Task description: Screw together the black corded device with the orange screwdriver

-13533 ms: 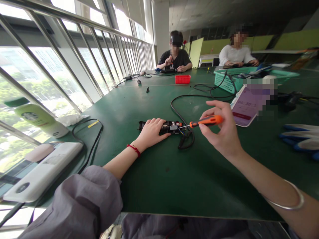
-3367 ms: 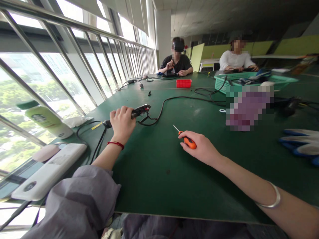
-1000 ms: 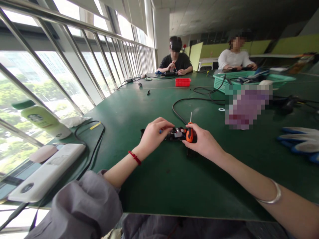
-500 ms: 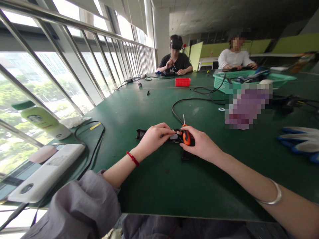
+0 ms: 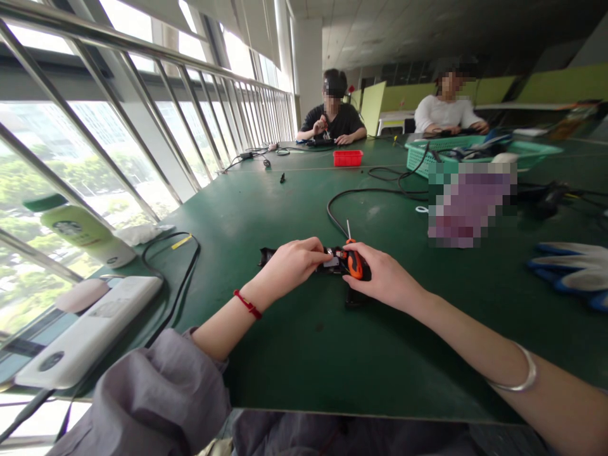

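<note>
Through the head view I see the black device (image 5: 334,263) lying on the worktop (image 5: 294,361), its long axis running left to right; the left hand (image 5: 297,261) is over its middle, thumb and fingers close together at the opened section, though I cannot tell whether they grip anything; the right hand (image 5: 384,273) is at its right end, fingers wrapped around the orange screwdriver (image 5: 354,266), shaft pointing forward across that axis; neither hand is clearly nearer.
</note>
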### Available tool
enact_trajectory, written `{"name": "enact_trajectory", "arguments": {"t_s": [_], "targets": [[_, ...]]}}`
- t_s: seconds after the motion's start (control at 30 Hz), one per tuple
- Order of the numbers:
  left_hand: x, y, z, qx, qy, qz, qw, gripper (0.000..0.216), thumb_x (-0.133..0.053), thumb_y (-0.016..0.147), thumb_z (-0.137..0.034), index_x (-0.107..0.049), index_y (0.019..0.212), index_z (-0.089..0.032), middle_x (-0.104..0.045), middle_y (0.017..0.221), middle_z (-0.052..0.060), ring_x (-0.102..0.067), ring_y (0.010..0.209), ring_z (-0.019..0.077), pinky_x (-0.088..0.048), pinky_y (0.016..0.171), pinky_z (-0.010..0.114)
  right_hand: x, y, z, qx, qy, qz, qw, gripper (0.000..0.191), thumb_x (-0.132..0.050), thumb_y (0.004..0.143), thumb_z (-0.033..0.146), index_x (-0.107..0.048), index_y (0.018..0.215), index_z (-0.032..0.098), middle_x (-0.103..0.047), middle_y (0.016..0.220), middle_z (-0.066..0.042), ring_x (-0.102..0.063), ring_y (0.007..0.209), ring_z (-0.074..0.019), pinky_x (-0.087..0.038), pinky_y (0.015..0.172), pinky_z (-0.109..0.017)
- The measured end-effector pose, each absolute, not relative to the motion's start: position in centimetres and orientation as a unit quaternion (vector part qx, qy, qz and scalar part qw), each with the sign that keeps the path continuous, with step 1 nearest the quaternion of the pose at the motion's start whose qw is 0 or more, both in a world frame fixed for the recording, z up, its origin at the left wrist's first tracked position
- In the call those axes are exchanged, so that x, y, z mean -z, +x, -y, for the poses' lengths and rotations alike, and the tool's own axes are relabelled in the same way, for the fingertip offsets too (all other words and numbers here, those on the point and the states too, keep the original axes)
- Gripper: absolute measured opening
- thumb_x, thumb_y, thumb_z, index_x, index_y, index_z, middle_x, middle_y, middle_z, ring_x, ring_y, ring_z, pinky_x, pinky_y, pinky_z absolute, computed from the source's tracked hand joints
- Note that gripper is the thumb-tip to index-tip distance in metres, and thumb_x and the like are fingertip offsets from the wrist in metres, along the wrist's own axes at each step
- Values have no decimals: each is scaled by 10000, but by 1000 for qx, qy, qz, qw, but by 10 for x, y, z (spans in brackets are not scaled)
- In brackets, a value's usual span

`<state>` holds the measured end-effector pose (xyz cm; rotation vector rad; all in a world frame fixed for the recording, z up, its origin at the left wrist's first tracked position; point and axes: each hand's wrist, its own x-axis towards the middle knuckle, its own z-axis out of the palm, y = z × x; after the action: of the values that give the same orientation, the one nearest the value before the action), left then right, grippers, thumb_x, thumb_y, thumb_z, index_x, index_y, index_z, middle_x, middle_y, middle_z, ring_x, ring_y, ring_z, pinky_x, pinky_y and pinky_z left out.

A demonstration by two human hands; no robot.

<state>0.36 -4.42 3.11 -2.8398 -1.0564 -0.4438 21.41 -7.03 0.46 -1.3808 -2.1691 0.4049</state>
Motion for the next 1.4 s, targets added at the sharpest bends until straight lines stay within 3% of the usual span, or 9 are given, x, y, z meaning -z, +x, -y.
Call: {"name": "enact_trajectory", "arguments": {"t_s": [0.17,0.4,0.8,1.1,1.4], "targets": [[-33,4,48,147,-901,405,57,289,-430,874,-192,-633,1075,-236,-615,976,33,-607,740,127,-440,624,214,-5,214,70,-153,-507,807,262,461,-589,761,324,-497,1193,191,-608,1169,-76,-594,1009,-246,-469,895,-395],[-33,4,47,163,-886,432,47,167,-459,843,-167,-620,878,-199,-616,930,16,-592,699,119,-431,600,214,-2,214,70,-151,-511,801,272,482,-588,758,332,-495,1206,182,-604,1178,-84,-589,1020,-249,-466,908,-407],[-20,-14,24,211,-866,438,119,208,-377,927,-213,-554,1035,-195,-612,984,31,-613,763,134,-444,609,225,0,208,74,-198,-499,796,280,521,-609,762,367,-484,1238,196,-616,1155,-89,-612,999,-236,-489,879,-394],[-9,7,37,249,-915,295,118,194,-384,937,-207,-554,1024,-179,-636,921,38,-590,838,133,-468,719,235,0,209,72,-177,-472,813,291,470,-598,769,324,-493,1206,186,-612,1176,-83,-599,1034,-235,-472,907,-393],[-6,5,33,250,-913,295,126,214,-368,951,-238,-557,1027,-172,-648,861,39,-588,787,140,-465,686,250,0,210,72,-173,-465,819,288,483,-597,770,322,-488,1219,183,-602,1203,-80,-588,1051,-231,-469,922,-384]]}}
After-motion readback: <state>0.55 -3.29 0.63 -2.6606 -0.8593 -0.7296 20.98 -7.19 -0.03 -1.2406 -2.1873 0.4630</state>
